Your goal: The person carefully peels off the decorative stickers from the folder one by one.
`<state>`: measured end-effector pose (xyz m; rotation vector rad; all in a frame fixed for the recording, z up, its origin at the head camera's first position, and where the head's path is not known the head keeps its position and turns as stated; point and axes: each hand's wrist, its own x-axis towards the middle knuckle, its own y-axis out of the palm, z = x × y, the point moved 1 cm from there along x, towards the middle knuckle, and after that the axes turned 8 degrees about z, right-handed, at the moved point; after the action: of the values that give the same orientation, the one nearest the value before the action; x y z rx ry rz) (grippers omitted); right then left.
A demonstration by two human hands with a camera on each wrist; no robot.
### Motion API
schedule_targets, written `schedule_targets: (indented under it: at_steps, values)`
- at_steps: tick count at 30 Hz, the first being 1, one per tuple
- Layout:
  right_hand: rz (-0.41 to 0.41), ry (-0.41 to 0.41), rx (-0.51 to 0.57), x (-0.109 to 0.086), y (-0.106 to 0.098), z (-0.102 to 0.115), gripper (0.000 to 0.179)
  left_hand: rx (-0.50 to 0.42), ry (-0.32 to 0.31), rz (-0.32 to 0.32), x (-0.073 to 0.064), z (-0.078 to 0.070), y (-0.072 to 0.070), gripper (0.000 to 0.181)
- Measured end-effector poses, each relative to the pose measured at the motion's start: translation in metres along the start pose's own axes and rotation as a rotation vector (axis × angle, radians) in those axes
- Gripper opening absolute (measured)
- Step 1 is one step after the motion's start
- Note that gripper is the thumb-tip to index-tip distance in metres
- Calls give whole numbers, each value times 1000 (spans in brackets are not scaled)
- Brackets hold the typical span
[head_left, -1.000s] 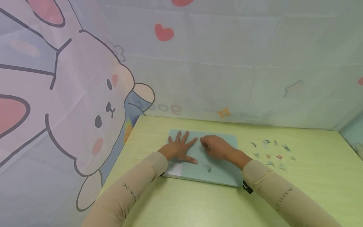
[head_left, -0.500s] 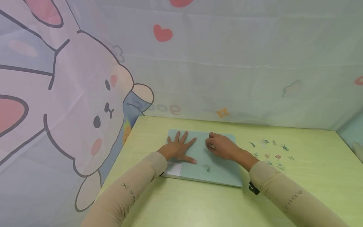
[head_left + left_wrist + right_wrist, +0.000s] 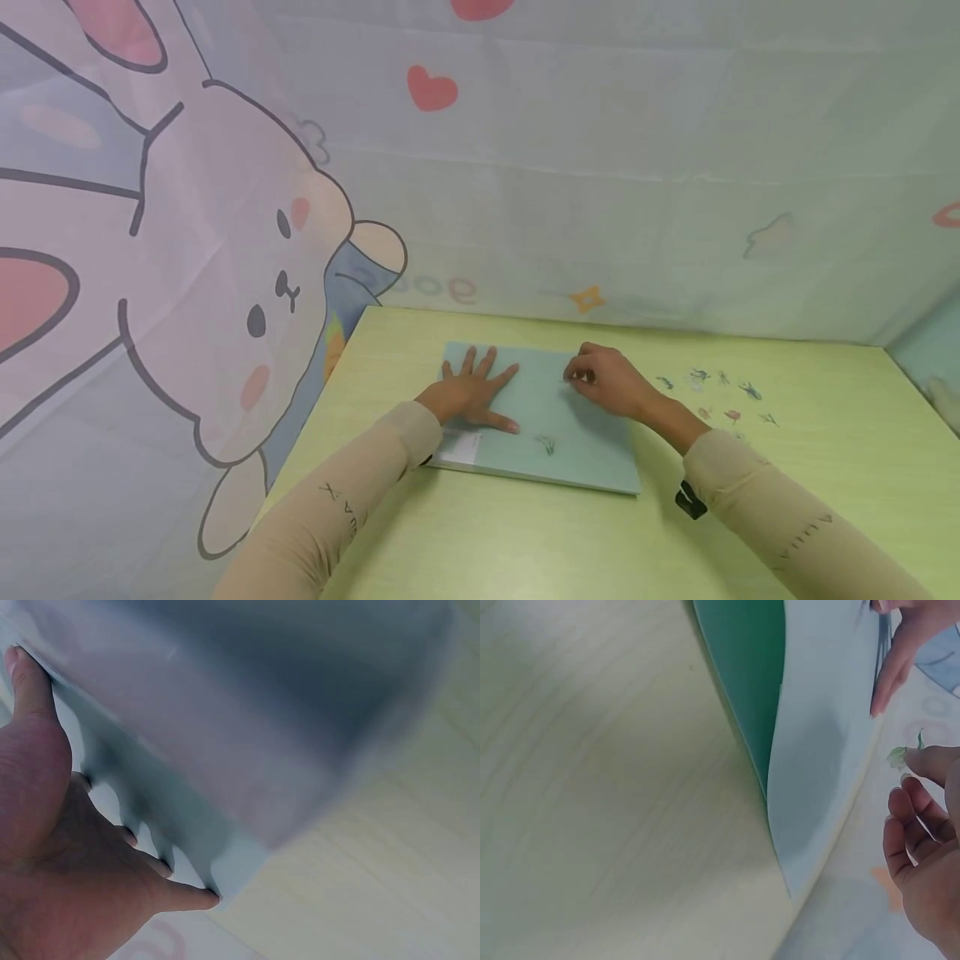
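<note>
In the head view, my left hand (image 3: 476, 396) lies with fingers spread on a pale blue-green folder (image 3: 525, 467), pressing it to the table. Its thumb and fingertips touch the cover in the left wrist view too. My right hand (image 3: 611, 383) is over the folder's far right part. Between its thumb and finger it pinches a small green plant sticker (image 3: 898, 757), best seen in the right wrist view. Another plant sticker (image 3: 549, 445), with thin leaves, is on the cover near the left thumb. A whitish label (image 3: 459, 447) marks the folder's near left corner.
Several small plant and flower stickers (image 3: 732, 416) lie scattered on the yellow-green table (image 3: 810, 475), right of the folder. Behind the table hangs a printed cloth (image 3: 600, 167) with a large rabbit. The folder's cover edge (image 3: 776, 772) gapes open in the right wrist view.
My right hand has moved to the right across the folder and lifted somewhat, with its fingertips coming into view. My left hand has stayed in place.
</note>
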<state>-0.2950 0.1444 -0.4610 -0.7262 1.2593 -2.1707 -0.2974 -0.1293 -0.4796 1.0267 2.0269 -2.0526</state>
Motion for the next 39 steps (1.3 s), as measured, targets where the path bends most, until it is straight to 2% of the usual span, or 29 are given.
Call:
schedule_targets:
  at_steps: [6, 16, 24, 29, 32, 39]
  values:
    - [-2, 77, 62, -6, -4, -9, 12, 3, 1, 7, -6, -2, -3, 111]
    - [-86, 98, 108, -16, -8, -16, 11, -8, 16, -1, -3, 1, 0, 111]
    - [-72, 194, 248, -28, -15, -17, 24, -1, 15, 2, -5, 1, -2, 110]
    - [-67, 217, 255, -33, -22, -22, 18, -14, 23, -7, -4, 2, 0, 113]
    - [-66, 241, 267, -36, -25, -24, 19, -10, 11, 0, -3, 2, -1, 112]
    - [-63, 259, 288, -47, -36, -28, 19, -45, 10, 35, 12, 8, 5, 114]
